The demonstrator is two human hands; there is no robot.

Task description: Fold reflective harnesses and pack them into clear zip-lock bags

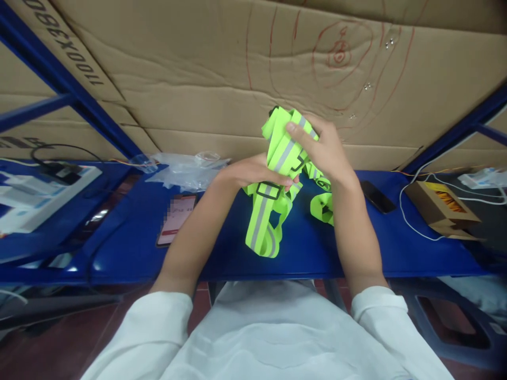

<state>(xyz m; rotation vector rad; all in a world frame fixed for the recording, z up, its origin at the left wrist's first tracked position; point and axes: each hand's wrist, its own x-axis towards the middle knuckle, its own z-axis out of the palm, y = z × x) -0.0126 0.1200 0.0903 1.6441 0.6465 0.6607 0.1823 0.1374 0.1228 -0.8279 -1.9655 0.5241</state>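
Observation:
Both hands grip a bundle of neon yellow-green reflective straps (pixel 283 155) above the blue table. Grey reflective stripes run along the bands, and a black slider buckle (pixel 268 190) shows near the lower part. My left hand (pixel 257 171) is closed round the bundle's middle, thumb across the front. Higher up, my right hand (pixel 319 142) holds the folded top, its thumb pressed on the band. A loop of strap hangs below the left hand. On the table behind my right wrist lies more of the same strap (pixel 322 206); whether it joins the held bundle I cannot tell.
A lit phone (pixel 177 219) lies left, a dark phone (pixel 378 197) right. Clear plastic bags (pixel 188 170) sit at the back. An open cardboard box (pixel 443 208) and white cables are at right, a power strip (pixel 51 198) at left. Cardboard sheets (pixel 198 68) wall the back.

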